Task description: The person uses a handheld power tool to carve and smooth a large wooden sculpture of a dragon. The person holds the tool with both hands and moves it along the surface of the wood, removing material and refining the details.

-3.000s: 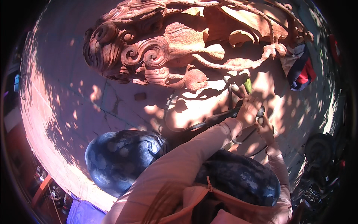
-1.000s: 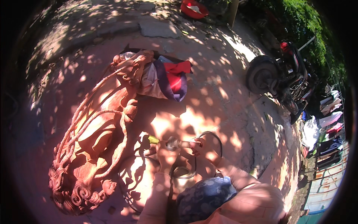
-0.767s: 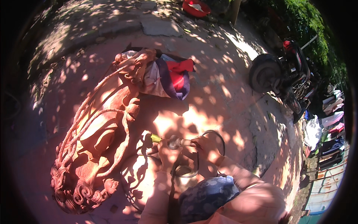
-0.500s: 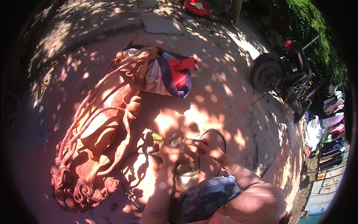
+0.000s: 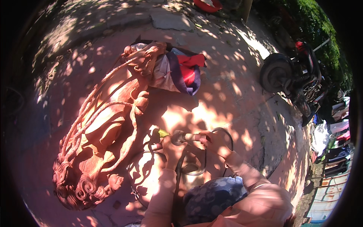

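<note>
Ground (image 5: 234, 94): paved, reddish, dappled with leaf shadow; everything below is laid out on it.

Carved wooden panel (image 5: 102, 136): large openwork piece with scrolls and tendrils, laid flat, apparently so that its face can be reached from above.

Motorbike (image 5: 291, 75): parked at the right edge, well apart from the carving.

Cloth bundle (image 5: 177, 72): white, purple and red fabric, tucked against the upper end of the panel; whether it pads the wood cannot be told.

Cable (image 5: 223, 132): a dark loop lying on the ground behind the right hand, judged to feed the tool.

Rotary hand tool (image 5: 181, 137): slim metal-bodied piece with a yellow-green tip, held level just beside the panel's lower right tendrils, tip pointed at the wood.

Right hand (image 5: 213, 140): closed round the rear of the tool's body, judged to carry its weight.

Left hand (image 5: 170, 145): fingers wrapped near the tool's front end, probably to steady the tip against fine detail.
</note>
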The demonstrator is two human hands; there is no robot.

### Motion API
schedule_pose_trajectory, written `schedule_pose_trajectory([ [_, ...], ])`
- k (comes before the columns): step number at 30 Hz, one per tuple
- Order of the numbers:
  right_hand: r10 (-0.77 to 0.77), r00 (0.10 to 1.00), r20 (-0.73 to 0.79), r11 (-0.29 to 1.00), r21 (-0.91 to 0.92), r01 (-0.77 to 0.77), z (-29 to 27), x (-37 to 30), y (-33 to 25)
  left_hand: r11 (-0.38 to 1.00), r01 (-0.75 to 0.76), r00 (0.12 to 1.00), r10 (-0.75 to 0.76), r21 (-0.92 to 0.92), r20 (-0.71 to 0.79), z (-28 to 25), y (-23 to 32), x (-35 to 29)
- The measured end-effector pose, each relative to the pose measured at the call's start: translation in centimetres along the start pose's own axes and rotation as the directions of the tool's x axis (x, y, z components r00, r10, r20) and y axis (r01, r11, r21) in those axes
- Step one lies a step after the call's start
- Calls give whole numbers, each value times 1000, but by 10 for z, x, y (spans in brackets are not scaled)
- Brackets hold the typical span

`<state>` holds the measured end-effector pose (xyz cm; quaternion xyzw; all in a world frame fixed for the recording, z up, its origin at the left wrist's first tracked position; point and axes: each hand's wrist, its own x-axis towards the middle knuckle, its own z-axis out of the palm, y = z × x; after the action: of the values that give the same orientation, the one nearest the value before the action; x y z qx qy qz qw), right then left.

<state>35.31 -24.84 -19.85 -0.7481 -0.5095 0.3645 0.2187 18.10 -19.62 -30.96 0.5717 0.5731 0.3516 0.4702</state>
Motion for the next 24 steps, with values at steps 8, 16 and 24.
schedule_pose_trajectory([
  [8, 213, 958, 193, 910, 317, -267, -7, 5, -1, 1000, -26, 999, 26, 12, -25, 2, -3, -1],
  [16, -284, 951, -122, 949, -176, 261, -2, 6, -9, 1000, -4, 1000, 4, 15, 3, 1, 2, 2],
  [24, -418, 908, -36, 841, -393, 372, -8, 4, -11, 1000, 16, 1000, -16, 16, 1, 2, -3, 2],
])
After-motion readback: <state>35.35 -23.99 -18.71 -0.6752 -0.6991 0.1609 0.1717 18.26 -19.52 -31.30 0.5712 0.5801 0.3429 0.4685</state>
